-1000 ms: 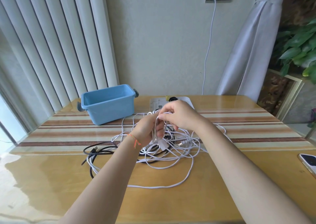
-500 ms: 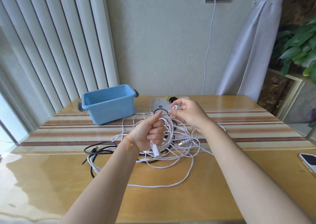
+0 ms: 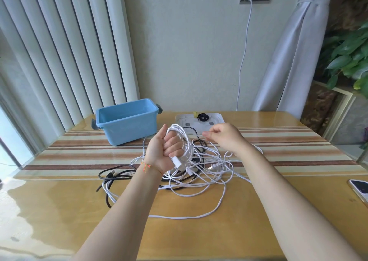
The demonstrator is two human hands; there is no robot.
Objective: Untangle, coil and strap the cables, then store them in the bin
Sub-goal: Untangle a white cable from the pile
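Fingers of the left hand [image 3: 166, 150] are curled around a partly wound coil of thin white cable [image 3: 182, 141] at frame centre, while the right hand [image 3: 224, 138] pinches a strand of it just right of the coil. Most white and black cable [image 3: 115, 174] remains tangled on the wooden table [image 3: 258, 211]. Judged early stage: no strap is fitted, and the light-blue plastic bin [image 3: 127, 121], upper left of centre, appears empty.

Blue bin [image 3: 127, 121], white cables [image 3: 199, 173], black cables [image 3: 115, 174], brown-striped table [image 3: 79, 153].
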